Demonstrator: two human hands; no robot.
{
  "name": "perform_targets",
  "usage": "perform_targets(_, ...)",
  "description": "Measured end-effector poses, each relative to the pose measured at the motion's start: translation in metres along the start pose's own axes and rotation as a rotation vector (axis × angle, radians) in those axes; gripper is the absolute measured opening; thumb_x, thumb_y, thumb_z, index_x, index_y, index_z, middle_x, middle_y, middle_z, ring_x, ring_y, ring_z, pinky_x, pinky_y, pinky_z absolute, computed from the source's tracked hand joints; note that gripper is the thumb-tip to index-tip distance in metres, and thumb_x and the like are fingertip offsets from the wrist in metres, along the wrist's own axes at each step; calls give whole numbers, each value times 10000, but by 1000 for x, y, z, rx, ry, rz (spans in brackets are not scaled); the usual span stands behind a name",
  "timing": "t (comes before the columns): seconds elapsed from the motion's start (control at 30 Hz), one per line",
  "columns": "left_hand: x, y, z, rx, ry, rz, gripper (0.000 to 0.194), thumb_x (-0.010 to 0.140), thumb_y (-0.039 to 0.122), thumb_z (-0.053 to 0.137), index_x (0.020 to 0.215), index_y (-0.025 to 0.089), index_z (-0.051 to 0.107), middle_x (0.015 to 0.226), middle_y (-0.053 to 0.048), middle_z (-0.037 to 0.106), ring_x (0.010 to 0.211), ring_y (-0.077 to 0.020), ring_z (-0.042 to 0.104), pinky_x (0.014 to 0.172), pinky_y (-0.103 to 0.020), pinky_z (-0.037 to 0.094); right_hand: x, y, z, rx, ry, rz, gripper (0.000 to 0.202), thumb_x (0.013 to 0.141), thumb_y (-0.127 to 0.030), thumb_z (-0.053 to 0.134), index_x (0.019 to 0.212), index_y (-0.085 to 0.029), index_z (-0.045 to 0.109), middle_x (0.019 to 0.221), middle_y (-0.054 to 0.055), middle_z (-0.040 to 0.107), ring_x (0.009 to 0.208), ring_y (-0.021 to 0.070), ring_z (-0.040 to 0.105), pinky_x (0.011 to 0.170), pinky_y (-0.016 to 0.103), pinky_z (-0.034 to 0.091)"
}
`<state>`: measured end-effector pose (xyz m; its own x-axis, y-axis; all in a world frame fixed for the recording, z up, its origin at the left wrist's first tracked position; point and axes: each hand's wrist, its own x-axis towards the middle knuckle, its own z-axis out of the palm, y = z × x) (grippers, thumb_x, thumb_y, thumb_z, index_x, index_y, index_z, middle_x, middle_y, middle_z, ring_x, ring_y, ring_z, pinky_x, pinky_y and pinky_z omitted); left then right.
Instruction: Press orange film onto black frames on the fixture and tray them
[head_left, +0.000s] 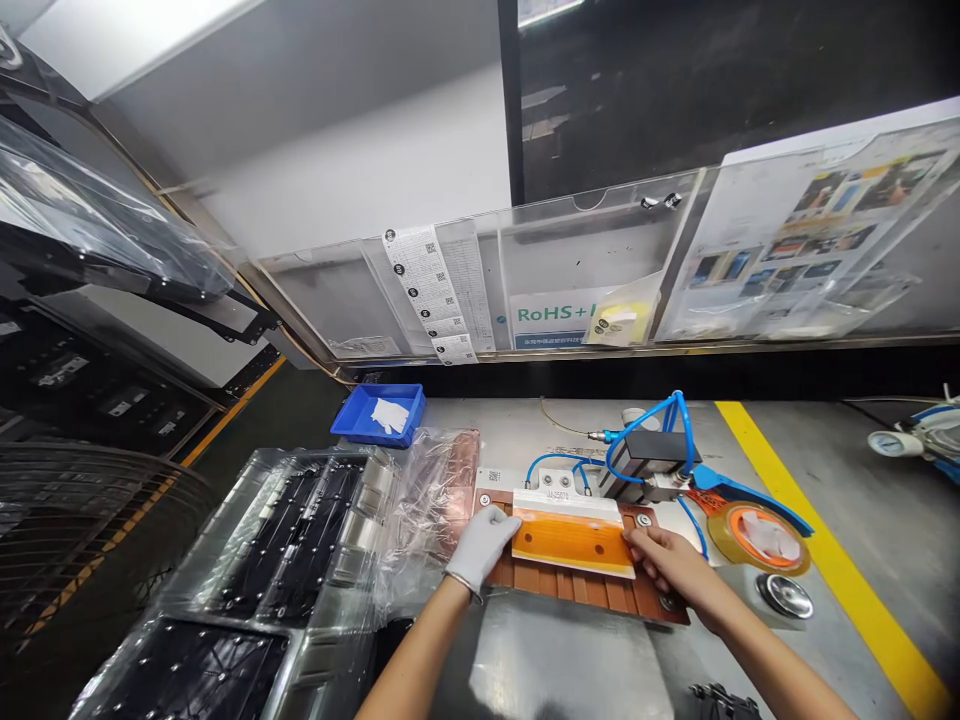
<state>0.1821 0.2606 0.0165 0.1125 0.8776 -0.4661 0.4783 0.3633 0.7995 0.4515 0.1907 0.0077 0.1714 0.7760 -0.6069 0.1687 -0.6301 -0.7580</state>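
Observation:
My left hand (pixel 487 545), in a white glove, is closed on the left end of a flat orange-faced plate (pixel 574 538) with pale edges and two dark round spots. My bare right hand (pixel 671 565) pinches the plate's right end. Beneath the plate lies a ribbed brown fixture board (pixel 592 590) with round metal fittings at its corners. Directly behind it stands a white block (pixel 556 482) labelled JJ-25010. A dark pneumatic cylinder (pixel 654 455) with blue air hoses sits behind, to the right.
Clear trays with black parts (pixel 300 530) and crumpled plastic film (pixel 416 510) lie left. A blue bin (pixel 411 425) holds a white glove. A tape roll (pixel 761 537) and a round metal-topped container (pixel 784 595) are right. Document holders (pixel 585 255) line the back.

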Motion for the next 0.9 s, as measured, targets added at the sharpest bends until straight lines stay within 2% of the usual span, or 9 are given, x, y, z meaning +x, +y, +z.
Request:
perform_targets(0.17, -1, 2, -1, 25, 11, 11, 301, 831, 265, 647, 629, 202, 433, 610, 81, 421, 571, -105, 405, 615, -269, 371, 1, -1, -1, -74, 2, -9, 365, 1025, -257, 499, 668, -178, 502, 460, -119, 403, 361, 70, 378, 424, 198, 330)
perform_targets(0.3, -4, 6, -3, 48, 59, 6, 296, 801, 245, 687, 627, 200, 452, 595, 86, 439, 588, -109, 430, 655, -281, 373, 4, 0, -2, -173, 42, -36, 327, 989, -292, 542, 682, -186, 502, 491, -99, 462, 385, 80, 419, 429, 208, 342)
perform_targets(0.47, -10, 13, -4, 54, 105, 21, 292, 776, 236, 713, 636, 199, 459, 592, 94, 430, 585, -108, 433, 659, -280, 376, 4, 0, -17, -319, 114, -102, 364, 845, -509, 609, 646, -213, 536, 526, -26, 576, 446, 135, 518, 463, 255, 376)
perform_targets(0.57, -13, 15, -3, 49, 121, 32, 328, 769, 297, 730, 624, 203, 451, 587, 95, 430, 578, -106, 431, 659, -282, 377, -6, 5, -31, -402, 174, -148, 435, 790, -637, 521, 623, -237, 547, 571, 23, 629, 504, 201, 584, 522, 312, 413)
perform_targets(0.63, -14, 14, -1, 45, 135, 41, 345, 766, 316, 734, 618, 205, 443, 589, 93, 440, 581, -105, 440, 667, -285, 385, -18, 14, -40, -453, 205, -200, 465, 783, -677, 453, 685, -248, 604, 640, 43, 665, 592, 250, 627, 596, 352, 444)
perform_targets(0.7, -13, 12, 0, 42, 152, 49, 350, 767, 289, 730, 607, 207, 429, 588, 91, 449, 588, -108, 454, 673, -287, 396, -31, 28, -50, -497, 217, -275, 434, 734, -661, 499, 770, -263, 668, 784, 65, 703, 759, 304, 657, 700, 392, 468)
perform_targets(0.77, -12, 9, 0, 39, 165, 54, 353, 768, 253, 726, 600, 207, 418, 588, 91, 456, 599, -112, 471, 689, -292, 413, -41, 42, -57, -524, 215, -354, 343, 680, -572, 557, 766, -270, 697, 904, 82, 705, 892, 336, 648, 799, 419, 471)
perform_targets(0.9, -9, 6, 1, 36, 173, 70, 358, 772, 210, 724, 589, 202, 417, 591, 92, 466, 617, -116, 495, 730, -303, 436, -41, 56, -61, -511, 227, -448, 264, 732, -460, 498, 745, -271, 682, 904, 86, 703, 881, 308, 658, 811, 405, 496)
